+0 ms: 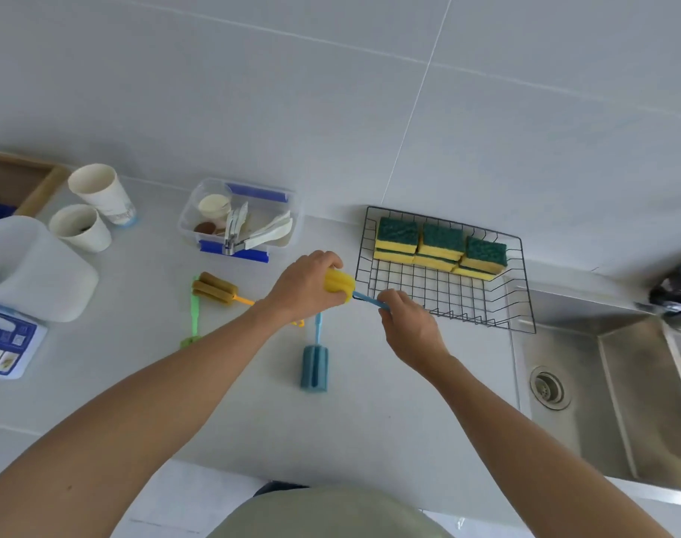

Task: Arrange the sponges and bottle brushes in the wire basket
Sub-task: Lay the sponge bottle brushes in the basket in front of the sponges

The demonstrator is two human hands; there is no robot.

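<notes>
A black wire basket (519, 304) sits on the counter by the wall, with several yellow-and-green sponges (441, 248) stacked along its far side. My left hand (306, 285) grips the yellow foam head of a bottle brush (339, 285) just left of the basket. My right hand (408, 324) pinches that brush's blue handle at the basket's front left corner. On the counter lie a blue bottle brush (314, 366), a brown-headed brush with an orange handle (215, 288) and a green-handled brush (194, 316).
A clear plastic box of utensils (240, 221) stands left of the basket. Two paper cups (94, 211), a white jug (32, 269) and a blue-printed packet (5, 343) crowd the left. A steel sink (622, 390) lies to the right.
</notes>
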